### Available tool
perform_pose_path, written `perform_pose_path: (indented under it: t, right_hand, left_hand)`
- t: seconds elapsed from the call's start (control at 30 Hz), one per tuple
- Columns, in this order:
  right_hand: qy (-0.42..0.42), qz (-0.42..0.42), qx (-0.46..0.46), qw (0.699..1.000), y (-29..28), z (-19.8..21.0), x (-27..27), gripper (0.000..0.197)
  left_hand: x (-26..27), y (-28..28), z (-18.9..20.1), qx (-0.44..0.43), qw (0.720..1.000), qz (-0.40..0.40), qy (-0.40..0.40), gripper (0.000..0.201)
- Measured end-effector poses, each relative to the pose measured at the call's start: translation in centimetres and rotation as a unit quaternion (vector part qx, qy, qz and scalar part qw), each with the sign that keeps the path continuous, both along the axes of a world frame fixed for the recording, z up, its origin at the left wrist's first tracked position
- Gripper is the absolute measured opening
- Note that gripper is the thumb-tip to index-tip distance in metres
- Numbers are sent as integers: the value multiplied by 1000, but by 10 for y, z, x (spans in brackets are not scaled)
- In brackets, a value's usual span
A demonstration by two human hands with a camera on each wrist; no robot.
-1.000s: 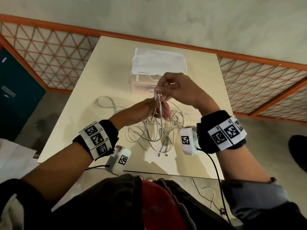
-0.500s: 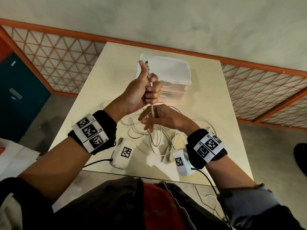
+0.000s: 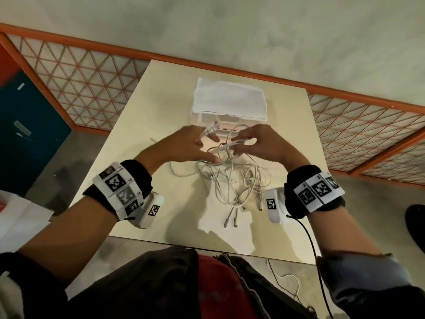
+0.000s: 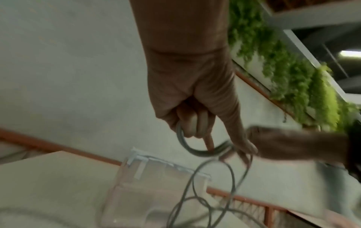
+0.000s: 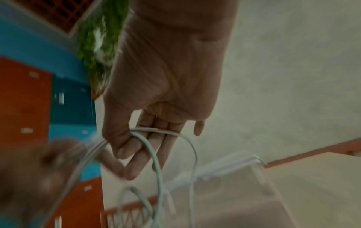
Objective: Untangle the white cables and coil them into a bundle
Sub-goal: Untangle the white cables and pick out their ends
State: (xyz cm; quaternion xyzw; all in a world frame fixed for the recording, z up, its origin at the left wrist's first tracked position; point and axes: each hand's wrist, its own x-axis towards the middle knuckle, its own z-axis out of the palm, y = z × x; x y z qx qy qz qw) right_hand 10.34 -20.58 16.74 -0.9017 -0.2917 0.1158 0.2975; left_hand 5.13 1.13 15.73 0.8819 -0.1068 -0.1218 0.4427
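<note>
A tangle of white cables (image 3: 232, 180) lies mid-table, with several plug ends (image 3: 230, 223) trailing toward the near edge. My left hand (image 3: 204, 143) hovers above the tangle on the left, its curled fingers gripping a cable loop (image 4: 182, 138) while the index finger points out; cable ends (image 3: 211, 130) stick up from it. To its right, my right hand (image 3: 239, 145) pinches a few strands (image 5: 148, 131) between thumb and fingers. Strands run between the two hands and hang down into the pile.
A clear plastic box (image 3: 230, 118) topped with a white cloth (image 3: 230, 97) stands just behind the hands on the beige table (image 3: 142, 125). Orange lattice railings (image 3: 80, 77) flank the table. A thin white cord (image 3: 289, 282) lies on the floor by the near edge.
My left hand came down from a raised fist on an upright cable. The right hand has moved up and to the right, so both now sit level, side by side over the tangle.
</note>
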Motion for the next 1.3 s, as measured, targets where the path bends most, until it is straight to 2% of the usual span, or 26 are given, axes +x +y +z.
perform_pose_path:
  t: [0.03, 0.07, 0.13, 0.2, 0.27, 0.33, 0.4, 0.47, 0.53, 0.57, 0.6, 0.67, 0.73, 0.8, 0.83, 0.93, 1.03, 1.13, 1.2, 1.3]
  right_hand:
    - [9, 8, 22, 1000, 4, 13, -1, 12]
    - [17, 11, 37, 999, 7, 24, -2, 14]
    - [45, 5, 74, 996, 8, 36, -2, 19]
    - [72, -1, 101, 992, 2, 36, -1, 25]
    - [112, 3, 111, 987, -8, 27, 1, 27]
    - [145, 3, 113, 983, -21, 12, 1, 30]
    - [150, -15, 118, 981, -32, -5, 1, 41]
    - [151, -74, 156, 973, -37, -18, 3, 46]
    - [126, -147, 186, 963, -36, -19, 7, 43]
    - [91, -169, 172, 966, -34, -16, 9, 42]
    - [50, -179, 135, 973, -30, -11, 11, 41]
    - [-18, -155, 42, 987, -21, 1, 13, 39]
    - [-22, -108, -9, 994, -9, 10, 10, 38]
    - [-3, -59, -18, 998, 4, 18, 4, 39]
    - [6, -37, -15, 999, 11, 22, 1, 41]
    - [45, -16, 7, 999, 21, 34, -6, 46]
    - [74, -27, 28, 997, 18, 39, -5, 53]
    - [68, -57, 72, 993, 5, 32, -4, 54]
    - [57, -73, 85, 992, -8, 23, -4, 52]
    - [93, -84, 96, 987, -28, -3, -2, 42]
  left_hand:
    - [-1, -5, -3, 7, 1000, -9, -3, 14]
    - [0, -7, -5, 15, 1000, -9, -23, 12]
    - [4, -7, -5, 28, 995, 17, -94, 27]
    - [11, 2, 0, -38, 983, 100, -147, 32]
    - [20, 21, 4, -121, 959, 185, -179, 33]
    - [27, 38, 7, -140, 936, 237, -220, 34]
    - [31, 51, 7, -107, 922, 284, -238, 34]
    - [34, 57, 0, -28, 931, 299, -208, 32]
    - [37, 58, -15, 69, 948, 286, -119, 29]
    - [36, 56, -20, 101, 952, 277, -74, 28]
    - [34, 52, -25, 111, 955, 269, -52, 36]
    - [32, 41, -27, 61, 964, 246, -76, 51]
    - [25, 23, -21, -67, 974, 193, -101, 47]
    - [20, 6, -18, -175, 974, 120, -77, 40]
    - [18, -1, -16, -200, 974, 84, -58, 36]
    - [11, -17, -10, -175, 983, -19, -52, 12]
    - [4, -24, -5, -174, 983, -49, -41, 17]
    - [12, -18, -9, -176, 980, 43, -82, 31]
    - [21, -7, -11, -210, 962, 128, -120, 37]
    - [32, 5, -3, -253, 929, 229, -145, 38]
